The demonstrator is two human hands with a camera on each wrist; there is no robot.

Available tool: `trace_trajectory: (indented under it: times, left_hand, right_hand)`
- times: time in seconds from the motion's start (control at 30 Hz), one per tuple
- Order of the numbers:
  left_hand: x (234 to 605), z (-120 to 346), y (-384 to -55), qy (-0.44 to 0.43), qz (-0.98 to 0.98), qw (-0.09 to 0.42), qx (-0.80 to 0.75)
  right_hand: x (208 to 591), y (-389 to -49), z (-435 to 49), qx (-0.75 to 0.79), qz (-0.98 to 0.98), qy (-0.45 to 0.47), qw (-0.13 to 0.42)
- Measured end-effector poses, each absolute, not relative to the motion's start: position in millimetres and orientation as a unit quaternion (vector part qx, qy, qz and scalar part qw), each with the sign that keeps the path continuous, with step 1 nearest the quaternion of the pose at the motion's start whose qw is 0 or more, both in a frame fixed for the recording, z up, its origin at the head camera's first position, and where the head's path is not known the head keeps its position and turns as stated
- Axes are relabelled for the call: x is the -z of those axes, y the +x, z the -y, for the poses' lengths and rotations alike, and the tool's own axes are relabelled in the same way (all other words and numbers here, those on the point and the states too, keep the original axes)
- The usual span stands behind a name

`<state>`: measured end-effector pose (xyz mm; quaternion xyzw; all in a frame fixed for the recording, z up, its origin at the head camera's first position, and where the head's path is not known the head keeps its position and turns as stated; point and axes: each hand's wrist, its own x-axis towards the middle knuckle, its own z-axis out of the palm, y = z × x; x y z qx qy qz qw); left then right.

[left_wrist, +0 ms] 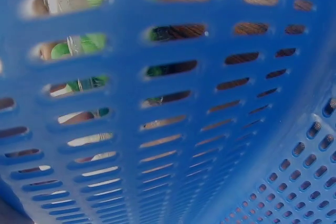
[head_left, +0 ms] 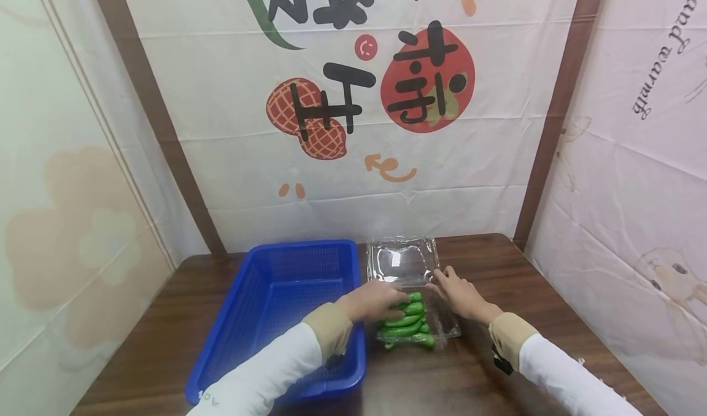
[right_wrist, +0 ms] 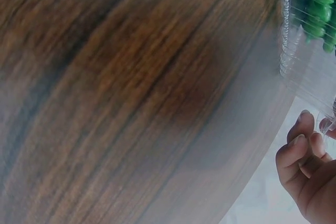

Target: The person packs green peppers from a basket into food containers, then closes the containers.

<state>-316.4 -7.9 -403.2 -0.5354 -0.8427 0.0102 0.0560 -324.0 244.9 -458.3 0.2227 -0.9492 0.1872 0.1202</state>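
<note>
Several long, glossy green vegetables (head_left: 402,330), pepper-like in shape, lie in the base of a clear plastic clamshell box (head_left: 445,324). The lid (head_left: 400,262) is swung up at the back. My left hand (head_left: 372,300) rests over the vegetables from the left, its fingers loosely bent on top of them. At the box's right side, my right hand (head_left: 461,293) pinches the edge of the lid near the hinge. The right wrist view shows the right hand's curled fingers (right_wrist: 294,156) at the clear plastic, with green vegetables (right_wrist: 319,11) behind the box wall.
To the left of the box stands a blue slotted plastic basket (head_left: 359,342); its wall (left_wrist: 126,98) fills the left wrist view, with bits of green and the hand showing through the slots. The brown wood-grain table (head_left: 442,385) runs back to a printed cloth wall (head_left: 364,213).
</note>
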Motion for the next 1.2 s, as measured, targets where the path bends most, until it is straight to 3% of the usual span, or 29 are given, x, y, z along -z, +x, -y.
trace_trajectory:
  times: [0.13,0.37,0.77,0.97,1.2]
  left_hand:
    - [404.2,7.3,-317.4,-0.531,0.842,0.089,-0.007]
    - [401.9,7.8,-311.0,-0.454,0.869,0.190,-0.038]
    - [388.6,30.6,-331.5,-0.335,0.865,0.368,0.064]
    - [375.2,37.3,-341.8,-0.279,0.887,0.344,0.128]
    - [369.5,39.9,-341.1,-0.338,0.847,0.370,0.176]
  right_hand:
    - [457.2,-324.0,-245.1,-0.190,0.949,0.221,0.120]
    - [456.2,-324.9,-243.2,-0.192,0.947,0.223,0.128]
    - [464.2,-326.8,-243.8,-0.180,0.924,0.244,0.235]
    - [466.8,-327.3,-245.8,-0.175,0.917,0.245,0.261]
    - [465.4,-328.1,-245.6,-0.161,0.916,0.242,0.276]
